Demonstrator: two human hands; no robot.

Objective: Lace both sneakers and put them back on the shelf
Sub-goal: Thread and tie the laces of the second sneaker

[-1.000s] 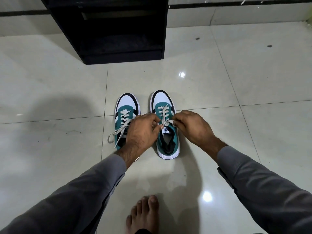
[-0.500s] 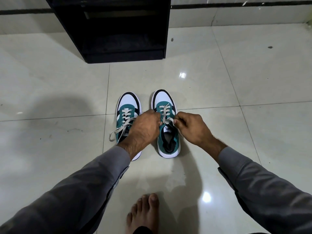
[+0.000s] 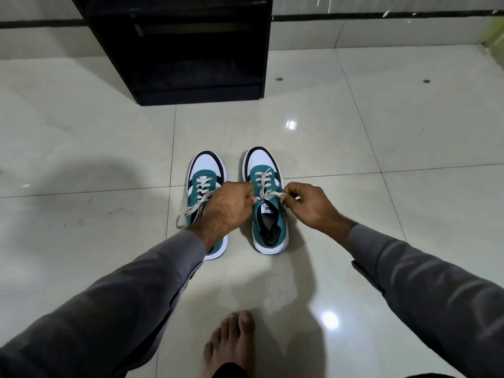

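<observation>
At frame centre I had my left hand (image 3: 231,205) and right hand (image 3: 308,204) each pinching a lace (image 3: 268,196) end across the right sneaker (image 3: 268,203), pulling outward to cinch it, the left sneaker (image 3: 203,186) beside.

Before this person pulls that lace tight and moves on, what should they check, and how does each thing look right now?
1. Left hand grips one lace end: ok.
2. Right hand pinches the other end: ok.
3. Right sneaker flat on the floor: ok.
4. Its lace crossed through all eyelets: cannot tell.
5. Left sneaker finished: not ok, its lace end trails loose.
6. Shelf has room: cannot tell, too dark.
</observation>
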